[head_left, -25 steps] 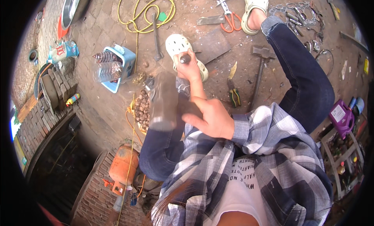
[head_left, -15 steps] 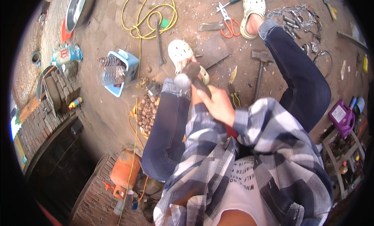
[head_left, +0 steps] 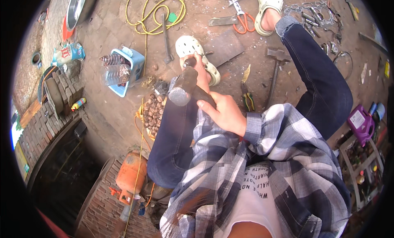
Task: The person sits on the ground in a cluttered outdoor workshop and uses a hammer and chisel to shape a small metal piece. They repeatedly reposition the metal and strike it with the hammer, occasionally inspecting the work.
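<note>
Hammer (head_left: 186, 85) has been raised nearer since the earlier head view, now left of right hand (head_left: 226, 113). Handle (head_left: 206, 97) is wrapped by that hand's fingers; likely head-heavy, stiff, best held there. Dark rod (head_left: 189, 62), beyond, is clasped by left hand's (head_left: 199, 68) curled fingers.

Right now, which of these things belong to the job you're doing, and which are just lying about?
In use, by the look of it:
hammer, held in the right fingers
dark rod, held in the left fingers
perhaps the flat plate by the shoe

Lying about, it seems:
scissors
pliers
sledgehammer
purple jug
orange tank
</note>
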Motion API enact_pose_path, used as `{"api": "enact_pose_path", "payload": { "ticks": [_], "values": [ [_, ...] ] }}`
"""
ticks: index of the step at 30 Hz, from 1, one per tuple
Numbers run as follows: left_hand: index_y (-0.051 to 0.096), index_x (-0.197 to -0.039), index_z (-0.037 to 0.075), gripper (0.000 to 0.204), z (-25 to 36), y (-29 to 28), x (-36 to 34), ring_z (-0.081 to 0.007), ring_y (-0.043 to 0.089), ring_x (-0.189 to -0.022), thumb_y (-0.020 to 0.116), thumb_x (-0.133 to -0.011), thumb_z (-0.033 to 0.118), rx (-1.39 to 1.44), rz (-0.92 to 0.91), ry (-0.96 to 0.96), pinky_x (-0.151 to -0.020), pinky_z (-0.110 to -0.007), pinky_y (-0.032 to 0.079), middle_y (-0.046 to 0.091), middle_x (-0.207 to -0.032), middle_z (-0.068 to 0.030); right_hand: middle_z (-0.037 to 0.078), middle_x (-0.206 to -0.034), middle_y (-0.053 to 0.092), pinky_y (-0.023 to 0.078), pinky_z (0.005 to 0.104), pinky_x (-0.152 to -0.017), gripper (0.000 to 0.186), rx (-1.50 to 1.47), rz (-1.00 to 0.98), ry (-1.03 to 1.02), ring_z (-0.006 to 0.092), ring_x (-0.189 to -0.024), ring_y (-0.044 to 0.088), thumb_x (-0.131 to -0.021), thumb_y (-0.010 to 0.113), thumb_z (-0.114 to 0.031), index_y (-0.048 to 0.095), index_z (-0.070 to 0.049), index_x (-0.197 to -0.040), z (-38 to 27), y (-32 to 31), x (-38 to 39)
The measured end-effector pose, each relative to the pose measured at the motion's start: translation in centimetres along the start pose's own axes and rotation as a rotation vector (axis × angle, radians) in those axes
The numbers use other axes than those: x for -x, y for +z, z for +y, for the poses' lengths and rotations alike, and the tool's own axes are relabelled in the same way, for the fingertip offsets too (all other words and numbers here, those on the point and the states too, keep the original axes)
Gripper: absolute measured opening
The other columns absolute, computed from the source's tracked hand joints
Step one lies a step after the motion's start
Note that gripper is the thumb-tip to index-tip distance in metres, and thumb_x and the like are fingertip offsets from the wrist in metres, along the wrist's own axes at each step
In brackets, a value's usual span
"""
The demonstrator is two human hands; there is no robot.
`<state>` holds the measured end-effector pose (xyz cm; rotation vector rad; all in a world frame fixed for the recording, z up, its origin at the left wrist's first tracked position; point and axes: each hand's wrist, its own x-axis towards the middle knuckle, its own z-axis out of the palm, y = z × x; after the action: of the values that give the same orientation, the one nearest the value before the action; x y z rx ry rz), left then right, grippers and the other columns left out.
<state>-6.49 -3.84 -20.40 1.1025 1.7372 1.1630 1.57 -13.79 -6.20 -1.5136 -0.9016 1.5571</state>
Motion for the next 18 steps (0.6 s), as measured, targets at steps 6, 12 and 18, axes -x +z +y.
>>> {"api": "enact_pose_path", "payload": {
  "ticks": [6,12,18],
  "values": [
    [0.049,-0.093,0.006,0.024,1.2,0.2,0.5,-0.0110,0.051,-0.052,0.062,-0.088,0.025,-0.061,0.032,-0.182,-0.054,-0.026,0.041,0.053,-0.062,-0.0039,0.021,-0.064,0.059,0.045,0.0440,-0.056,0.044,-0.003,0.004,-0.012,0.0388,-0.061,0.060,-0.089,0.058,-0.041,0.061,0.003,-0.088,-0.8,-0.5,-0.3],
    [0.052,-0.088,0.004,0.018,1.6,0.9,0.6,-0.0112,0.048,-0.043,0.066,-0.084,0.013,0.037,0.097,-0.094,-0.042,-0.026,0.039,0.053,-0.057,-0.0044,0.021,-0.064,0.058,0.046,0.0370,-0.058,0.042,0.097,-0.092,0.010,0.0314,-0.061,0.062,-0.087,0.062,-0.037,0.061,0.005,-0.093,-1.7,-0.4,0.3],
    [0.052,-0.079,0.003,0.019,-0.9,1.4,0.1,-0.0114,0.051,-0.042,0.069,-0.082,0.011,0.001,0.112,0.016,-0.038,-0.025,0.042,0.055,-0.063,-0.0072,0.020,-0.064,0.058,0.047,0.0386,-0.057,0.042,0.133,-0.121,-0.060,0.0352,-0.062,0.062,-0.086,0.063,-0.037,0.061,0.004,-0.095,-1.9,-0.5,0.7]
  ]
}}
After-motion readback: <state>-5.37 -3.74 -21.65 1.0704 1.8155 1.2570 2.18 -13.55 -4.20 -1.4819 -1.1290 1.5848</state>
